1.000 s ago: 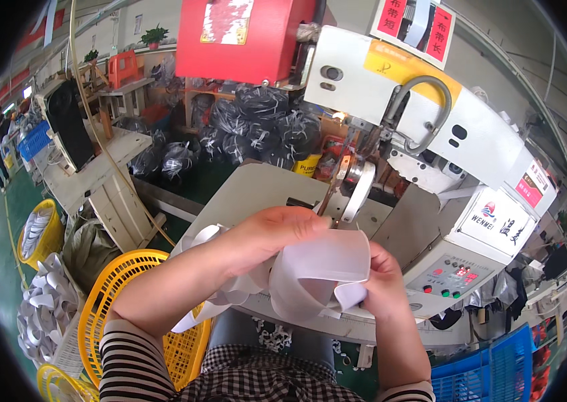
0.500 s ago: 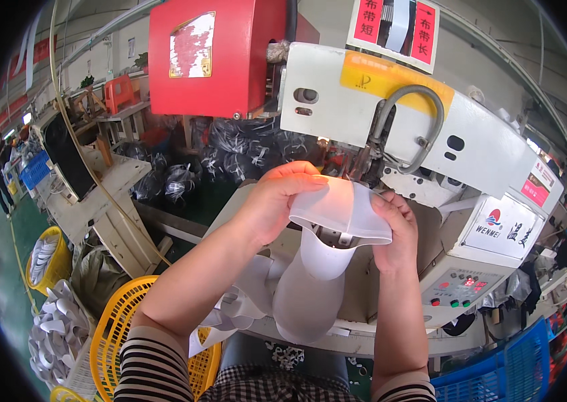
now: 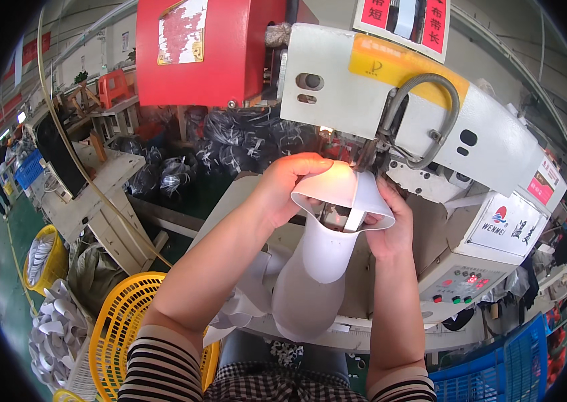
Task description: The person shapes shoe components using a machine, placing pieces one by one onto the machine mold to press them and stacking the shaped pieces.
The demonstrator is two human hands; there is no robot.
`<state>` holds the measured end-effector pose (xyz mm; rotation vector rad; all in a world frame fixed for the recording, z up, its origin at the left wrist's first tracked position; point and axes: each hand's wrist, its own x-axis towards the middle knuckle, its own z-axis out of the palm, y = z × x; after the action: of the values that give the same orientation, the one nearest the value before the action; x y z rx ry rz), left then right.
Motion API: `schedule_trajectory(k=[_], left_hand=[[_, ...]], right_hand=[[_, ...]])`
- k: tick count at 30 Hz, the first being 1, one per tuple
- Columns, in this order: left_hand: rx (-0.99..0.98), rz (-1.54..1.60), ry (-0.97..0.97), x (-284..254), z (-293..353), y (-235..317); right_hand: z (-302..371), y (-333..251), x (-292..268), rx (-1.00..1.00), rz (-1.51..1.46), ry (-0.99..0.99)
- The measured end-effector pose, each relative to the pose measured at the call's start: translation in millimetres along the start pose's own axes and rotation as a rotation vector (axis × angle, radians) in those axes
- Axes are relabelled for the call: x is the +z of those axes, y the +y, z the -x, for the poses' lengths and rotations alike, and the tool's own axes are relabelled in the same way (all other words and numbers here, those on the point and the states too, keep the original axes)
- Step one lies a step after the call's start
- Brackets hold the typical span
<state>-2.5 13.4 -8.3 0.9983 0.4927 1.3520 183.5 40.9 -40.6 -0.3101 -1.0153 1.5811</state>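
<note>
A white sheet piece (image 3: 323,182), looking like a shoe upper, is curved round the metal post below the machine head (image 3: 366,155). My left hand (image 3: 290,186) pinches its upper left edge, thumb on top. On the opposite side my right hand (image 3: 394,224) grips the right edge, some fingertips showing inside the opening. A pale strip runs down the piece between my hands, and a warm light falls on its top. Below the opening hang a rounded white flap (image 3: 327,258) and a long greyish-white part (image 3: 309,301); whether they join the held piece, I cannot tell.
The machine's white arm (image 3: 330,74) and red box (image 3: 196,60) sit above my hands, its control panel (image 3: 461,285) at right. More white pieces (image 3: 246,301) lie left of the post. A yellow basket (image 3: 112,321) stands lower left, a blue crate (image 3: 491,368) lower right.
The white piece has turned and its opening gapes wider, with the pale strip farther right. My right fingers have shifted around its edge. The whole view has tilted slightly.
</note>
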Motion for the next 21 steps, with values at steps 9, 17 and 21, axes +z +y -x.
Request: schedule_trajectory(k=[9,17,21], left_hand=[[-0.072,0.043,0.054,1,8,-19],[-0.033,0.121,-0.028,-10,1,-28],[-0.058,0.147,-0.046,-13,-1,-28]], right_hand=[[17,17,-7,-0.019,0.028,0.013],[22,15,11,-0.071,0.055,0.156],[18,19,9,-0.096,0.095,0.212]])
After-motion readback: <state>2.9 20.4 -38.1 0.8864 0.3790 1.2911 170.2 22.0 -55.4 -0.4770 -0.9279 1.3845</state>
